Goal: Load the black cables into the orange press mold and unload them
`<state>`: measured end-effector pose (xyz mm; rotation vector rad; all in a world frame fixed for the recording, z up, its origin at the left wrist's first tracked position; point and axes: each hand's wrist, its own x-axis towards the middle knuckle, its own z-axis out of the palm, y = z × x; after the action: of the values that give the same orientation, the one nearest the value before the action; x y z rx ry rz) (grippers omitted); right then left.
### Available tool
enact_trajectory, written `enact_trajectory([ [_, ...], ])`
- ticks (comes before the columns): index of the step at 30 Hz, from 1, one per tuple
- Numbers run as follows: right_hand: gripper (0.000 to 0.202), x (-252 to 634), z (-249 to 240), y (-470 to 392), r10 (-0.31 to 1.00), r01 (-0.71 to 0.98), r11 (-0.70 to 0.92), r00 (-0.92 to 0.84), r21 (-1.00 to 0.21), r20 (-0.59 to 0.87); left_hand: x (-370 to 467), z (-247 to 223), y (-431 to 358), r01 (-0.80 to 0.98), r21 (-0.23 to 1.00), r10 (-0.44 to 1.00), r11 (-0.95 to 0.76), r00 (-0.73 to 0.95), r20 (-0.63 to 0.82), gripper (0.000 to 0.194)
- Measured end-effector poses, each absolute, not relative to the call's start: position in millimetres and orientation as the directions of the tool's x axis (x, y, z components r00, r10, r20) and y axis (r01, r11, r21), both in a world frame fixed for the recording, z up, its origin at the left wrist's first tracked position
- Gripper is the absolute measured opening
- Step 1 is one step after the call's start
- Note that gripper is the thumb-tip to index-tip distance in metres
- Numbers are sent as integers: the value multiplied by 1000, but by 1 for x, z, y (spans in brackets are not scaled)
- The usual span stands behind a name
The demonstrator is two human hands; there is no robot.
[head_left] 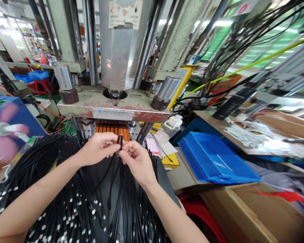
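Both my hands meet in front of the press, over a dark work surface (114,202). Between the fingertips of my left hand (101,148) is a black cable (121,141), its end standing up. My right hand (138,160) pinches the same cable from the other side, thumb and forefinger closed. A bundle of black cables (131,199) hangs below my right hand. To the left lies a large heap of black cables (66,195), many with shiny metal connector ends. Just beyond my fingers, an orange fixture (111,130) with dark strips sits under the press plate.
The press (114,109) with its thick columns fills the space ahead. A pink fan (5,130) is at the left. On the right are a clear plastic jug (171,126), blue trays (212,158), a cardboard box (253,212) and a bench with white strips (253,133).
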<state>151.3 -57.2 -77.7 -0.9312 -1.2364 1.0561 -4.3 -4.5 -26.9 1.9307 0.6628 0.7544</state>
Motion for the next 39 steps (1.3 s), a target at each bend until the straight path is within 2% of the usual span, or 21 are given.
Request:
enact_trajectory([
  [4,24,160,-76,-55,957,-154,288,22,-945,288,9,-18,4,107,922,681,-372,707,193,17],
  [7,21,162,-87,-62,946,21,316,-78,-948,314,16,-12,9,83,938,653,-337,738,169,13],
  [9,19,163,-101,-67,946,168,318,-126,-933,300,21,-9,13,68,915,676,-398,696,242,11],
  [11,17,165,-117,-68,950,291,310,-136,-905,281,26,-4,18,77,839,691,-539,610,388,10],
  [13,14,172,-130,-59,947,402,320,-126,-858,295,31,1,22,126,699,648,-704,517,559,11],
  [15,14,182,-137,-40,938,494,333,-89,-804,334,37,7,24,170,528,541,-832,464,701,14],
  [17,19,191,-138,-12,923,543,329,-12,-773,384,42,9,26,141,389,406,-910,483,776,16],
  [19,23,198,-134,17,898,568,324,67,-757,434,45,1,28,70,345,332,-936,502,799,15],
  [20,23,199,-132,30,886,573,322,98,-754,453,46,-7,31,52,373,350,-926,488,800,14],
  [23,19,198,-127,58,877,584,284,163,-761,452,42,-46,42,164,517,528,-840,465,710,20],
  [24,18,197,-126,64,882,595,259,176,-761,438,39,-61,46,240,504,547,-829,535,644,18],
  [26,16,195,-126,69,892,640,203,192,-741,410,32,-87,53,349,353,484,-868,749,453,18],
  [29,15,196,-126,69,919,688,137,180,-713,350,21,-111,52,379,110,393,-919,904,170,42],
  [32,16,201,-124,69,947,681,132,127,-721,294,16,-113,46,406,55,409,-912,912,45,60],
  [35,18,203,-119,70,953,698,142,94,-702,287,20,-106,52,454,83,455,-887,891,-8,58],
  [39,27,200,-121,64,932,766,93,158,-636,326,37,-97,86,573,151,562,-805,819,-116,54],
])
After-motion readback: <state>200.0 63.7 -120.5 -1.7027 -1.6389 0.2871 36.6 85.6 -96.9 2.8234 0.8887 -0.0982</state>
